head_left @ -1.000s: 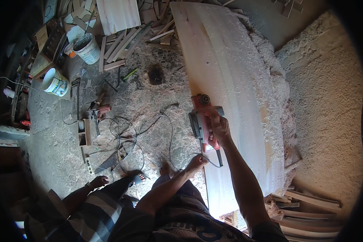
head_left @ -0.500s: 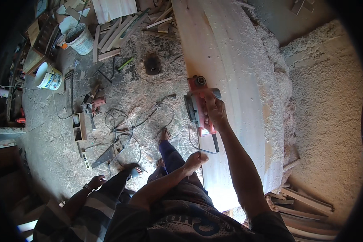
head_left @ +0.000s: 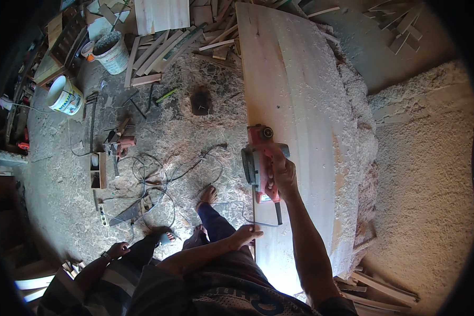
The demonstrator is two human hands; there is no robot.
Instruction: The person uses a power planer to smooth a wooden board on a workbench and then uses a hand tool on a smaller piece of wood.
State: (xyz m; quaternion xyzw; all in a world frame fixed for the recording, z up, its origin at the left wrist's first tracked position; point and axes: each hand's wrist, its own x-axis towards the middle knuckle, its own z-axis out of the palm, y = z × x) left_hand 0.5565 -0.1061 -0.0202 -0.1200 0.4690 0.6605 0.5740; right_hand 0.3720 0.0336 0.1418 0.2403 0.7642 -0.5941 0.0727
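Note:
My right hand (head_left: 282, 171) grips the handle of a red-and-black electric planer (head_left: 255, 160), which rests on the left edge of a long pale wooden board (head_left: 297, 84), strewn with fine shavings. My left hand (head_left: 245, 234) is closed on the planer's thin power cord (head_left: 268, 224) beside the board's edge, below the tool. My bare foot (head_left: 208, 196) shows on the shaving-covered floor to the left of the board.
A co-worker's hand (head_left: 118, 250) is at lower left. Coiled cables (head_left: 158, 179), a second red power tool (head_left: 124, 146) and a wooden box (head_left: 98, 171) lie left, with buckets (head_left: 63, 96) and timber offcuts (head_left: 155, 50) behind. A shaving-covered surface (head_left: 416, 174) spans the right.
The view has shifted slightly. My foot has stepped forward into sight. My left hand has moved lower and left in the picture, still with the cord, while my right keeps hold of the planer.

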